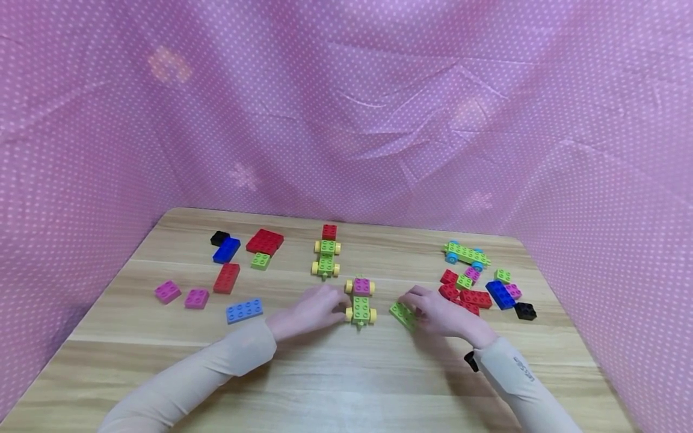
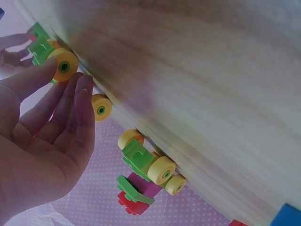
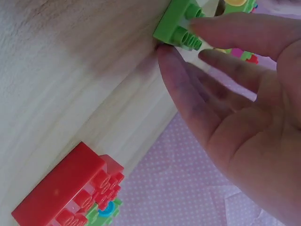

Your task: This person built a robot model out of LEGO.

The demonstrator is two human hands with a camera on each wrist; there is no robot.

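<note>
A small car [image 1: 361, 302] of green and pink bricks on yellow wheels stands mid-table. My left hand [image 1: 337, 304] lies at its left side, and its straight fingertips [image 2: 83, 84] touch a yellow wheel [image 2: 63, 66] without gripping it. A flat green brick [image 1: 402, 314] lies on the wooden table [image 1: 335, 367] right of the car. My right hand [image 1: 415, 304] pinches this green brick [image 3: 178, 21], with one finger over its studs and another fingertip [image 3: 164, 52] against its lower edge.
A second green car [image 1: 326, 255] with a red brick stands behind. At left lie blue [image 1: 244, 310], pink [image 1: 167, 291] and red [image 1: 226, 278] bricks. At right sits a pile of red [image 1: 470, 297], blue and black bricks and a blue-wheeled car [image 1: 465, 254]. Pink dotted cloth [image 1: 346, 108] walls the table.
</note>
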